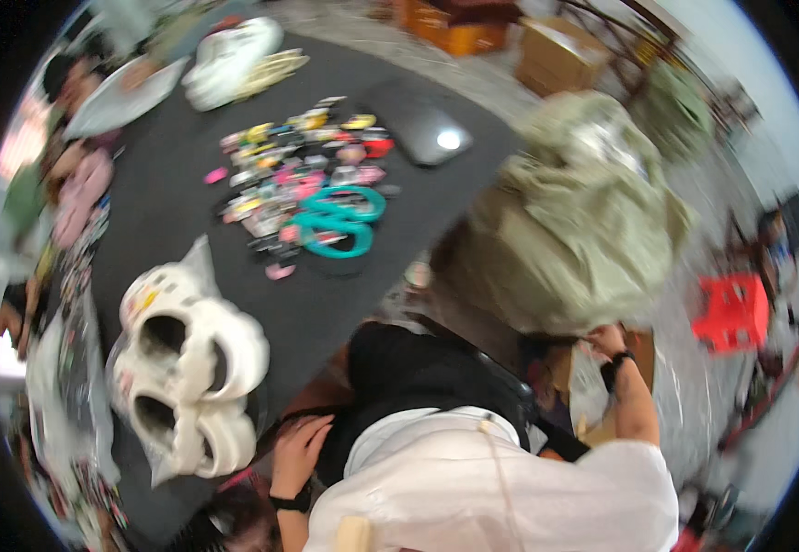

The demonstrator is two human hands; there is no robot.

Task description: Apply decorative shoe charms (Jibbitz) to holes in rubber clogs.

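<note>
green sack [574, 239]: found just beyond right grip [607, 341], lower edge near fingertips; cannot tell whether pinching or spread. cardboard box [643, 354]: noted beneath right grip. left grip [300, 451]: seen loosely extended beside black trousers [372, 368]. white clogs [243, 345]: left of left grip, on table [169, 184].

Looking widely down from the head, close above the white shirt [500, 492] at lower centre, toward the worktop [165, 193] at upper left.

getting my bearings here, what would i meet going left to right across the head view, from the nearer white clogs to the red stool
Nearer white clogs → left hand → large green sack → red stool
</note>
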